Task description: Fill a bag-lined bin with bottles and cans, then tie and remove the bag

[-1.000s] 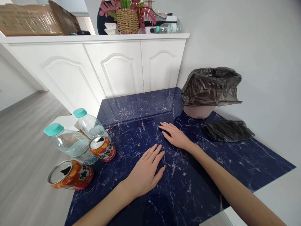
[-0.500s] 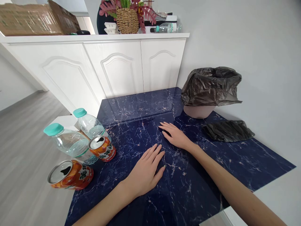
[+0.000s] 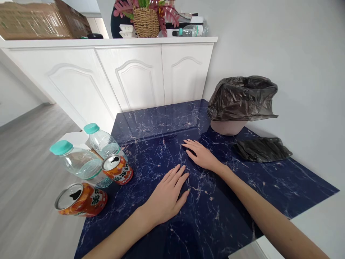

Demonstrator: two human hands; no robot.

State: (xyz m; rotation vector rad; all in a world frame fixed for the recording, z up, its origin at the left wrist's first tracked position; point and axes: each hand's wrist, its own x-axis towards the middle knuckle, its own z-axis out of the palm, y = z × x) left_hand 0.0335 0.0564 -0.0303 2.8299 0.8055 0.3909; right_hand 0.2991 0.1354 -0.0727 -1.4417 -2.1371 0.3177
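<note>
My left hand (image 3: 168, 194) lies palm down on the dark blue marbled table (image 3: 151, 144), fingers stretched out, holding nothing. Farther forward and to the right, my right hand (image 3: 201, 154) rests flat too, also without anything in it. Left of my left hand stand two opened orange drink cans, a nearer can (image 3: 86, 201) and a farther can (image 3: 120, 171). Behind them are two clear plastic bottles with teal caps, one bottle (image 3: 81, 163) partly hidden by the cans and another bottle (image 3: 104, 142) at the back. To the right of my right hand lies a folded black plastic bag (image 3: 262, 149).
A pinkish bin (image 3: 228, 127) lined with a black bag (image 3: 242, 100) stands at the table's back right, by the wall. White cabinets (image 3: 134, 79) rise behind, topped by a cardboard box (image 3: 35, 21), a wicker plant pot (image 3: 146, 23) and a lying bottle (image 3: 191, 31).
</note>
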